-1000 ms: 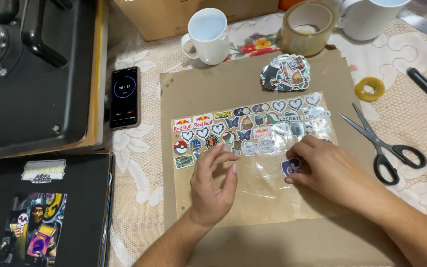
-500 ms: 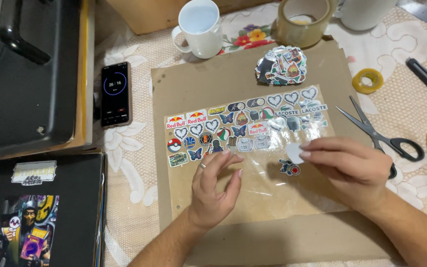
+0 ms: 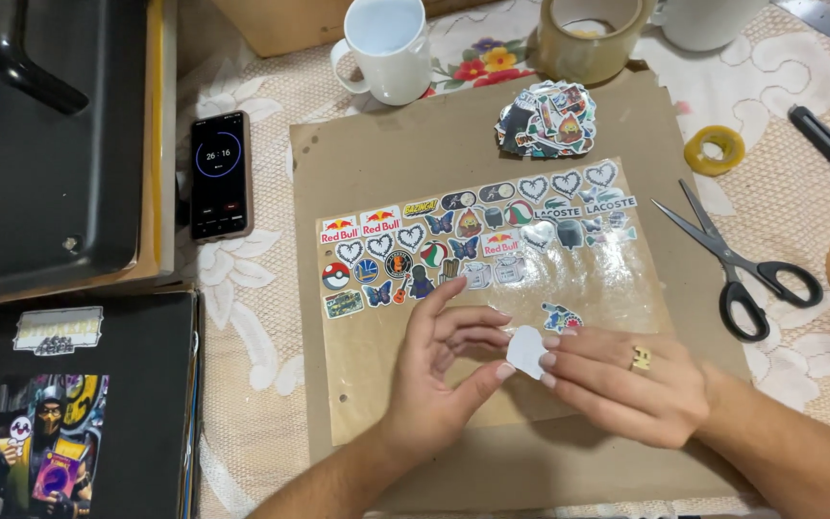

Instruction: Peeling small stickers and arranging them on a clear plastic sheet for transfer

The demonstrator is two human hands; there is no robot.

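The small white sticker (image 3: 527, 351) is now lifted between both hands, just below the clear sheet (image 3: 492, 288) and over its lower edge; half a second ago the right hand alone pinched it beside the sheet's right part, and a second ago that hand was pressing low on the sheet. I judge from this that the piece has been picked up and is being handled by its edges, perhaps to separate its backing, but the pictures do not show which side is which. Far to the left of the sheet lie a black machine (image 3: 40, 125) and a black folder (image 3: 69, 404), and nearer to it a phone (image 3: 220, 175) with a lit screen. The left hand (image 3: 444, 384) is half open, its thumb tip touching the lower left edge of the sticker, while the other fingers are spread loosely above it and hold nothing. On the sheet itself, rows of coloured stickers (image 3: 473, 240) fill the upper part. The right hand (image 3: 626, 384), with a ring, has its fingers closed flat together, the fingertips gripping the right edge of the sticker. Above the sheet stand a white mug (image 3: 386, 48) and a roll of tape (image 3: 588, 38); to its right lie scissors (image 3: 737, 264).
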